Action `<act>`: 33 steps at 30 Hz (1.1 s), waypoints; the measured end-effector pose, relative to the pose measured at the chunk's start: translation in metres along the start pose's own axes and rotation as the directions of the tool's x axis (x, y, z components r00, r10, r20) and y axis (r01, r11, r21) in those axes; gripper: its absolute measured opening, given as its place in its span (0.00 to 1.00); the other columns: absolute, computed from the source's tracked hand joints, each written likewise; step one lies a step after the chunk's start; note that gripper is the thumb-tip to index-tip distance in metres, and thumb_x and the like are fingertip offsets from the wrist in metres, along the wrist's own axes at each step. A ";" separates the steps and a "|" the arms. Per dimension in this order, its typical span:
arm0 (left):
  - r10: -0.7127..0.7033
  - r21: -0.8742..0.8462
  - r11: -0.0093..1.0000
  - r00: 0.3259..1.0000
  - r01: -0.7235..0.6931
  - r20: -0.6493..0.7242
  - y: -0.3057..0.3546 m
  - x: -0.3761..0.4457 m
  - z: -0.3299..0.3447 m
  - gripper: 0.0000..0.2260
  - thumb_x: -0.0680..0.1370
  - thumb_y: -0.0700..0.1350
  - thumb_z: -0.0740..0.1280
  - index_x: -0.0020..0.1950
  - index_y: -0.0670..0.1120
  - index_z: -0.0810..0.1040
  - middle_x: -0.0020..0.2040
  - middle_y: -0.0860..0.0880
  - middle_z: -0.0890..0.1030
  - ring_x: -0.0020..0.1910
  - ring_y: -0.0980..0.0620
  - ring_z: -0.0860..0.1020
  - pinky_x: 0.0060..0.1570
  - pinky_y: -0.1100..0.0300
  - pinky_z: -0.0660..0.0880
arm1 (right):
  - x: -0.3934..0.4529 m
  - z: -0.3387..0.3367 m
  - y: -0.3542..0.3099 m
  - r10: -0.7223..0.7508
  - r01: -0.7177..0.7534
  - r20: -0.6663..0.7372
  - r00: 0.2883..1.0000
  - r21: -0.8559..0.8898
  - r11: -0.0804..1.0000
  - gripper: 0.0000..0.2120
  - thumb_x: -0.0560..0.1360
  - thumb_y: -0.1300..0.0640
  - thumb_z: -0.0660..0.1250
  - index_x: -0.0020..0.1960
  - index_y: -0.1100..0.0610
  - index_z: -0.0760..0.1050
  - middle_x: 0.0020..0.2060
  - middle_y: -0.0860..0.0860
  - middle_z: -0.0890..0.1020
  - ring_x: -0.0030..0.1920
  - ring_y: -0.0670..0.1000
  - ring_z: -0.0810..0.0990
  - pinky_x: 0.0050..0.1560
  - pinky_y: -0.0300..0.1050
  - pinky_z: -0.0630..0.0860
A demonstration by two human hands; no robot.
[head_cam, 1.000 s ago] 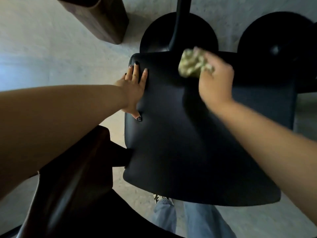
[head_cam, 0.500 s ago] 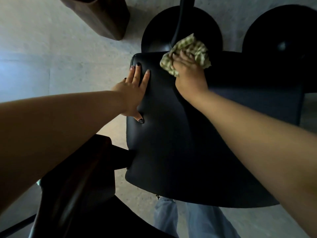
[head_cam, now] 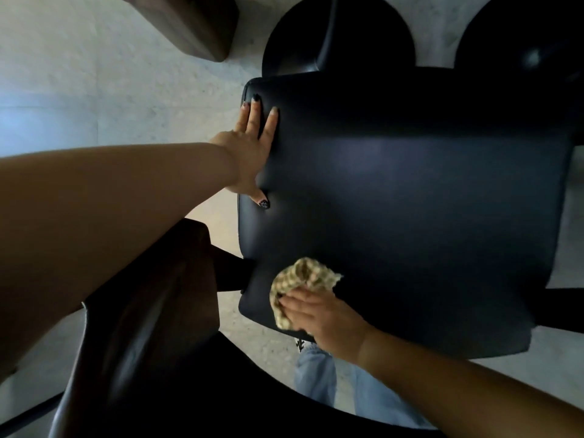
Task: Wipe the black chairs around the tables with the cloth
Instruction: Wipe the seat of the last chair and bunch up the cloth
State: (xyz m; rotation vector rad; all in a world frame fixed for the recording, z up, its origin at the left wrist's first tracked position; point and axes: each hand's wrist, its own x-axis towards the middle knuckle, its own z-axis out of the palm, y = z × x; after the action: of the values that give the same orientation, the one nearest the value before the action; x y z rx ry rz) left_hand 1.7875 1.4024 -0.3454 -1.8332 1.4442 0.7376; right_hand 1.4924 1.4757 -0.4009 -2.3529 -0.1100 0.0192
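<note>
A black padded chair seat (head_cam: 410, 200) fills the middle of the view, seen from above. My left hand (head_cam: 252, 147) lies flat on its left edge, fingers straight, thumb pressed into the cushion. My right hand (head_cam: 319, 314) presses a crumpled green-and-cream checked cloth (head_cam: 300, 279) onto the seat's near left corner, its fingers curled over the cloth.
A dark brown chair back or armrest (head_cam: 148, 311) rises at the lower left beside the seat. Two round black bases (head_cam: 373, 36) (head_cam: 521, 42) and a brown wooden block (head_cam: 196, 23) stand on the pale concrete floor beyond. Blue jeans (head_cam: 316, 374) show below the seat.
My right hand has dragged the cloth from the seat's far edge down to its near left corner. My left hand has stayed on the left edge.
</note>
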 end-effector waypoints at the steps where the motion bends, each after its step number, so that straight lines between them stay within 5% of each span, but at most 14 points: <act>1: -0.003 0.010 1.000 1.000 0.003 0.005 0.001 0.000 -0.001 0.67 0.62 0.71 0.72 0.73 0.40 0.24 0.75 0.33 0.32 0.76 0.35 0.36 0.73 0.43 0.61 | -0.007 0.000 -0.005 -0.023 0.022 0.032 0.999 0.005 1.000 0.12 0.71 0.63 0.67 0.52 0.56 0.83 0.54 0.49 0.84 0.56 0.48 0.81 0.58 0.43 0.76; 3: -0.013 0.027 1.000 1.000 0.013 0.008 0.002 -0.001 -0.001 0.67 0.62 0.72 0.71 0.73 0.40 0.25 0.75 0.33 0.32 0.76 0.35 0.37 0.74 0.43 0.58 | -0.015 -0.008 -0.010 -0.056 0.057 0.120 0.991 -0.007 0.998 0.12 0.72 0.62 0.64 0.50 0.55 0.84 0.51 0.48 0.84 0.53 0.45 0.82 0.59 0.39 0.75; 6: -0.021 0.061 0.998 1.000 0.022 -0.007 0.003 -0.004 -0.006 0.68 0.62 0.74 0.70 0.74 0.39 0.26 0.76 0.32 0.33 0.76 0.34 0.38 0.75 0.45 0.52 | -0.008 -0.031 -0.005 0.006 -0.060 0.235 0.972 0.222 0.973 0.20 0.68 0.70 0.61 0.57 0.63 0.80 0.59 0.58 0.80 0.62 0.56 0.77 0.66 0.50 0.71; 9: -0.009 0.119 0.993 0.999 0.012 -0.034 0.007 -0.007 -0.013 0.67 0.62 0.74 0.69 0.75 0.36 0.29 0.76 0.33 0.33 0.76 0.33 0.38 0.75 0.43 0.51 | 0.018 -0.083 0.013 0.376 -0.341 0.013 0.927 0.452 0.824 0.24 0.70 0.74 0.57 0.62 0.62 0.78 0.62 0.58 0.78 0.63 0.53 0.76 0.66 0.46 0.68; 12: -0.011 -0.050 0.999 0.999 0.010 -0.033 0.012 -0.007 -0.024 0.67 0.61 0.72 0.72 0.75 0.42 0.28 0.77 0.39 0.31 0.77 0.35 0.39 0.72 0.36 0.57 | 0.052 -0.159 0.053 0.656 -0.257 -0.192 0.730 0.812 0.524 0.19 0.75 0.76 0.55 0.57 0.64 0.78 0.46 0.51 0.85 0.47 0.46 0.83 0.51 0.42 0.78; 13: -0.014 -0.139 0.990 0.999 0.010 -0.032 0.014 -0.005 -0.029 0.67 0.61 0.70 0.74 0.75 0.45 0.27 0.77 0.41 0.32 0.77 0.35 0.40 0.71 0.35 0.58 | 0.063 -0.186 0.073 0.726 -0.262 -0.239 0.644 0.823 0.504 0.19 0.74 0.74 0.53 0.55 0.65 0.79 0.45 0.50 0.85 0.46 0.47 0.84 0.50 0.44 0.79; 15: -0.009 -0.223 0.975 1.000 0.007 -0.005 0.023 0.002 -0.038 0.67 0.60 0.68 0.76 0.76 0.48 0.28 0.78 0.41 0.34 0.77 0.34 0.40 0.72 0.36 0.57 | 0.079 -0.238 0.119 0.786 -0.473 -0.446 0.428 0.631 0.616 0.21 0.69 0.67 0.53 0.57 0.64 0.79 0.51 0.55 0.84 0.53 0.53 0.82 0.56 0.45 0.77; 17: -0.005 -0.163 0.987 1.000 0.010 0.031 0.036 0.011 -0.041 0.66 0.62 0.69 0.74 0.76 0.43 0.30 0.77 0.38 0.34 0.75 0.31 0.37 0.74 0.37 0.50 | 0.083 -0.269 0.162 0.752 -0.723 -0.575 0.322 0.364 0.587 0.21 0.71 0.63 0.54 0.61 0.61 0.76 0.59 0.58 0.80 0.60 0.56 0.77 0.60 0.41 0.69; 20: -0.019 -0.046 0.999 0.999 0.020 0.029 0.050 0.020 -0.032 0.65 0.65 0.70 0.71 0.75 0.36 0.30 0.76 0.35 0.33 0.72 0.28 0.33 0.72 0.33 0.45 | 0.090 -0.261 0.198 0.781 -0.842 -0.483 0.396 0.150 0.519 0.19 0.77 0.63 0.56 0.66 0.58 0.73 0.65 0.58 0.75 0.66 0.58 0.71 0.64 0.41 0.63; 24: -0.057 -0.162 0.985 0.998 0.062 0.034 0.046 0.019 -0.026 0.67 0.62 0.69 0.74 0.75 0.40 0.28 0.75 0.33 0.31 0.71 0.24 0.35 0.73 0.37 0.52 | 0.100 -0.211 0.188 0.733 -0.816 -0.394 0.555 -0.088 0.571 0.24 0.74 0.68 0.57 0.69 0.56 0.71 0.73 0.58 0.65 0.75 0.59 0.56 0.73 0.48 0.47; 28: -0.051 -0.177 0.983 0.998 0.055 0.026 0.047 0.018 -0.026 0.68 0.61 0.70 0.74 0.76 0.41 0.28 0.76 0.34 0.32 0.72 0.25 0.35 0.72 0.37 0.57 | 0.085 -0.169 0.155 0.580 -0.661 -0.353 0.734 -0.173 0.731 0.25 0.73 0.67 0.54 0.70 0.64 0.68 0.72 0.59 0.67 0.75 0.60 0.59 0.74 0.56 0.52; 31: -0.079 -0.224 0.971 0.997 0.080 0.015 0.048 0.015 -0.026 0.68 0.61 0.68 0.76 0.76 0.43 0.29 0.76 0.35 0.32 0.73 0.25 0.37 0.70 0.39 0.61 | 0.059 -0.127 0.112 0.501 -0.510 -0.103 0.859 -0.238 0.826 0.29 0.72 0.70 0.53 0.74 0.62 0.62 0.74 0.57 0.63 0.76 0.59 0.54 0.75 0.55 0.45; 33: -0.081 -0.229 0.970 0.997 0.082 0.012 0.048 0.014 -0.025 0.67 0.61 0.67 0.76 0.76 0.43 0.29 0.76 0.35 0.32 0.73 0.26 0.37 0.69 0.39 0.62 | 0.034 -0.101 0.084 0.388 -0.377 0.014 0.922 -0.206 0.903 0.27 0.73 0.69 0.51 0.70 0.64 0.68 0.70 0.58 0.69 0.73 0.60 0.62 0.74 0.57 0.50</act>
State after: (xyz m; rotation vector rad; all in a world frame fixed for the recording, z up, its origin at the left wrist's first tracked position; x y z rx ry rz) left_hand 1.7441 1.3668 -0.3489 -2.0519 1.3182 0.8962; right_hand 1.5371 1.3483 -0.3884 -2.5396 0.3426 0.2769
